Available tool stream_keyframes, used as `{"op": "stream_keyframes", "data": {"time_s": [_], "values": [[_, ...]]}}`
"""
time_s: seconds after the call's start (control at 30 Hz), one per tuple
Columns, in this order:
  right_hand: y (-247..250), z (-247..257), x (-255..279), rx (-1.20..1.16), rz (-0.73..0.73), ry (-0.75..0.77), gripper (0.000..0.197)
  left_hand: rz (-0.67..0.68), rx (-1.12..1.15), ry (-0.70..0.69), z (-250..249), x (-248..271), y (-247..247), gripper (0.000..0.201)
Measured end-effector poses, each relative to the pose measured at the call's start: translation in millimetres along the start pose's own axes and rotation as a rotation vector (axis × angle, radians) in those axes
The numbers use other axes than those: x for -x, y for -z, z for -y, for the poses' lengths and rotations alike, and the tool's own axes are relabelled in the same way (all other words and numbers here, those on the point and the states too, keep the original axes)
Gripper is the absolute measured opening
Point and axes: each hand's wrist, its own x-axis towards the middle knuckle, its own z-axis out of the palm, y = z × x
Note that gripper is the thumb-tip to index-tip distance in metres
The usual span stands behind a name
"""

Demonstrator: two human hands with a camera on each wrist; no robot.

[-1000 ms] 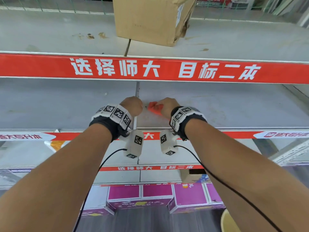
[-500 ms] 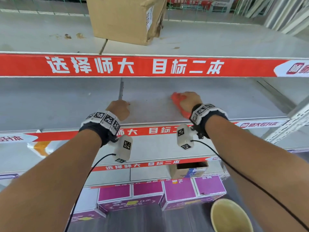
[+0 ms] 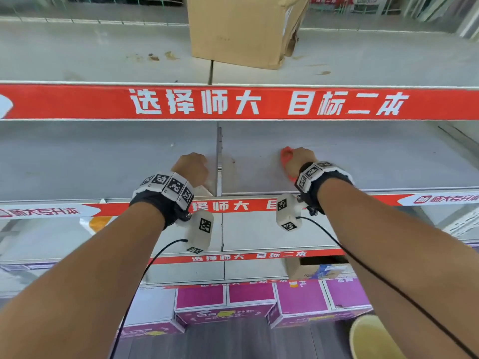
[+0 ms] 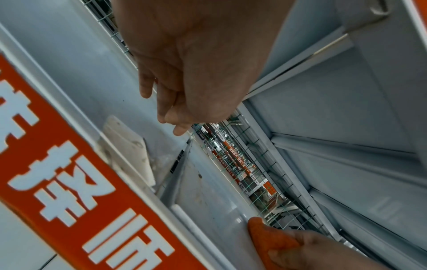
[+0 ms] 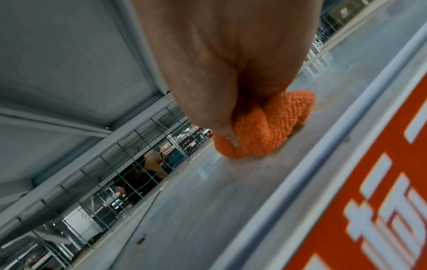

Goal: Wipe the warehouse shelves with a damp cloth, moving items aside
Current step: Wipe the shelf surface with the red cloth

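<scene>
While both forearms reach straight forward over the front edge of the grey shelf, the left hand hangs palm down just left of the seam between the two shelf boards. Its fingers are loosely curled and close together, holding nothing, their tips above the board; whether they touch it I cannot tell. To the right, past the seam, the right hand is bent down at the wrist, and its fingers are clamped on a bunched orange cloth. The cloth bulges out beneath and ahead of those fingers and is pressed against the shelf surface, near the front lip with its red banner. On the shelf above, beyond the fingertips, stands a cardboard box.
</scene>
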Motion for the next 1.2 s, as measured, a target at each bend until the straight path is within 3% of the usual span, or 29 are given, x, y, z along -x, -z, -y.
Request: {"op": "stream_keyframes", "data": {"time_s": [0.3, 0.53, 0.63, 0.8, 0.97, 1.1, 1.2], "values": [[-41.2, 64.0, 16.0, 0.019, 0.065, 0.170, 0.052, -0.013, -0.048, -0.082, 35.0, -9.0, -9.1, 0.047], [-55.3, 90.0, 17.0, -0.099, 0.162, 0.236, 0.035, -0.016, -0.064, -0.145, 44.0, -9.0, -13.6, 0.042], [-51.2, 83.4, 29.9, -0.101, 0.256, 0.304, 0.030, -0.051, -0.054, -0.151, 42.3, -9.2, -16.9, 0.039], [-52.2, 68.7, 57.1, -0.081, 0.227, 0.409, 0.032, -0.079, 0.083, -0.075, 26.5, -3.8, -21.6, 0.042], [-40.0, 45.9, 76.9, -0.030, 0.274, 0.458, 0.036, -0.091, 0.055, -0.133, -2.4, 0.9, -31.6, 0.038], [-11.5, 13.9, 77.8, 0.057, 0.283, 0.420, 0.046, -0.115, 0.060, -0.151, -13.1, -1.8, -35.2, 0.040], [22.1, -18.1, 68.9, -0.001, 0.151, 0.260, 0.041, -0.127, 0.024, -0.181, -13.8, -7.3, -35.0, 0.032]]}}
